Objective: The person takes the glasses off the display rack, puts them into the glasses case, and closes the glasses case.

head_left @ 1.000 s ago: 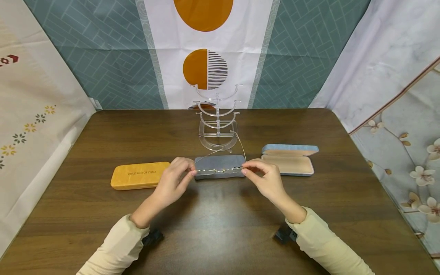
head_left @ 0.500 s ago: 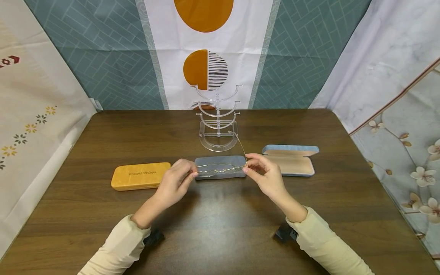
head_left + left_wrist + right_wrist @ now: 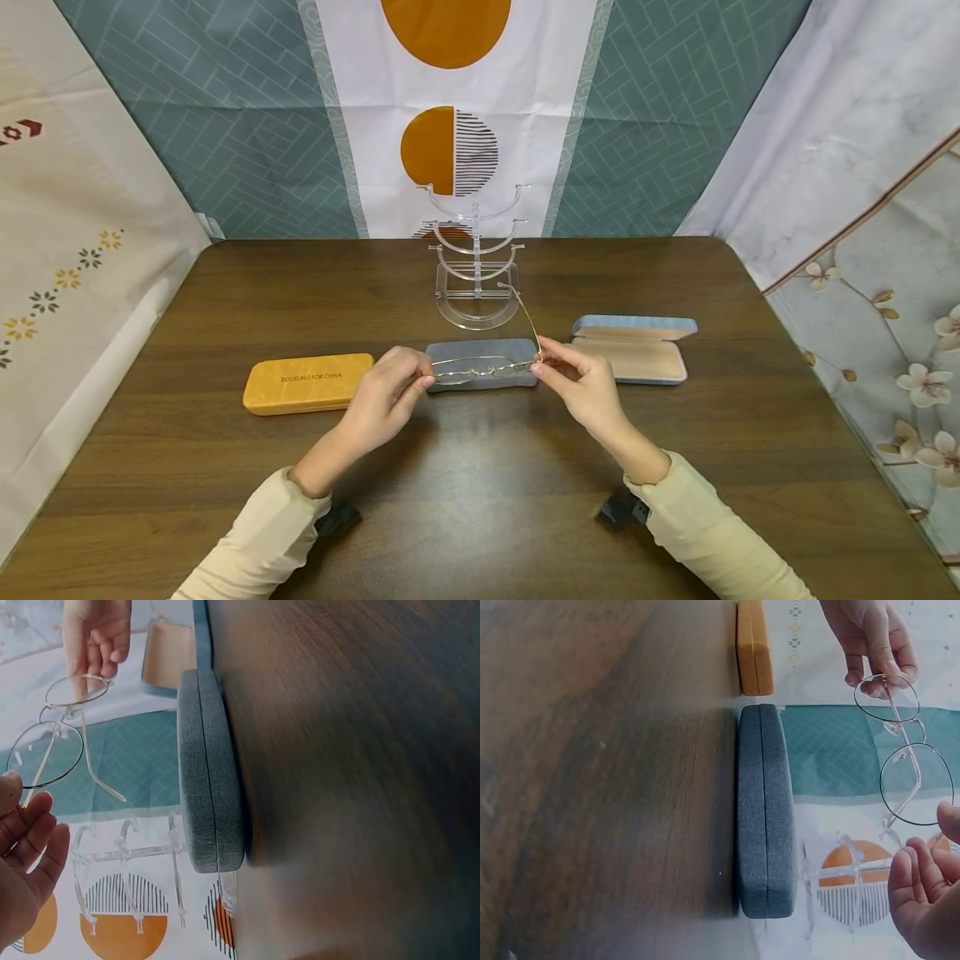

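Observation:
A pair of thin gold-rimmed eyeglasses (image 3: 480,372) is held level above the grey-blue closed glasses case (image 3: 482,351). My left hand (image 3: 386,393) pinches the left end of the frame, and my right hand (image 3: 583,385) pinches the right end near the hinge. The left temple is folded across behind the lenses. Its right temple (image 3: 528,317) still points away, towards the clear stand. In the left wrist view both round lenses (image 3: 46,755) show between the hands, raised off the table. The right wrist view shows the grey-blue case (image 3: 766,810) shut beneath.
A yellow case (image 3: 307,383) with lettering lies shut at the left. At the right a light blue case (image 3: 630,358) stands open, its lining visible. Behind the middle case rises a clear tiered glasses stand (image 3: 476,267). Patterned cloths hang around the table (image 3: 465,500).
The left temple has swung inward from pointing away to lying behind the lenses. The right fingers have shifted up around the right hinge. Over the last half second almost nothing moves.

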Tool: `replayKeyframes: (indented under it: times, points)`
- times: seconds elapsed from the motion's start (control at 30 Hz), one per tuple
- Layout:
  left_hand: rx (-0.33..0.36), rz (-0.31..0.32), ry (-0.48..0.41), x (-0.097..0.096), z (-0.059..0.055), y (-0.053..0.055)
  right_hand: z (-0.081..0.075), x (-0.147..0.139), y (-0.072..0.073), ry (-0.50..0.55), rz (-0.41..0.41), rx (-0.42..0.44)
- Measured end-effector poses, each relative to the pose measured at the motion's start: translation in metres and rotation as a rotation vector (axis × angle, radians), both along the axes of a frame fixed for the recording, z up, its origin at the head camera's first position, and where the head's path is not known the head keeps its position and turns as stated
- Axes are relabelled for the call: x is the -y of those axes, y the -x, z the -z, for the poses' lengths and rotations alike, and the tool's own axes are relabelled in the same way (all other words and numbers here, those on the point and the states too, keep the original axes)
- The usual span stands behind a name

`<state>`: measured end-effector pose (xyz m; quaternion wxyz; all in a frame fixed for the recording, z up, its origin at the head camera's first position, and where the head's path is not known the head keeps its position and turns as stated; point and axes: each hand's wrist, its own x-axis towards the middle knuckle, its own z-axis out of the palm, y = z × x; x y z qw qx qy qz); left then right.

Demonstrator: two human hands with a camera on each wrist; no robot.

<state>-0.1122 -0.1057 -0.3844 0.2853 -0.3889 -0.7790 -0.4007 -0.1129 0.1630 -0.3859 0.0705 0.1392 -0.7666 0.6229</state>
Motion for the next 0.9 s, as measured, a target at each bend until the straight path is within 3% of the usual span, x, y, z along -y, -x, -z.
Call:
replayKeyframes:
  times: [0.33,0.6,0.7,0.9]
  points:
    - [0.023,-0.013,0.0,0.001,0.002,0.001,0.001,0.002,0.001,0.001,-0.043,-0.045]
    - [0.021,-0.019,-0.008,0.002,0.002,0.0,-0.024,0.009,-0.01,-0.065,-0.06,-0.078]
    - [0.022,-0.022,-0.011,0.002,0.002,0.0,-0.026,0.01,-0.01,-0.083,-0.061,-0.066]
    - [0.043,-0.038,-0.016,0.003,0.003,0.001,-0.015,0.006,-0.005,-0.102,-0.092,-0.12]
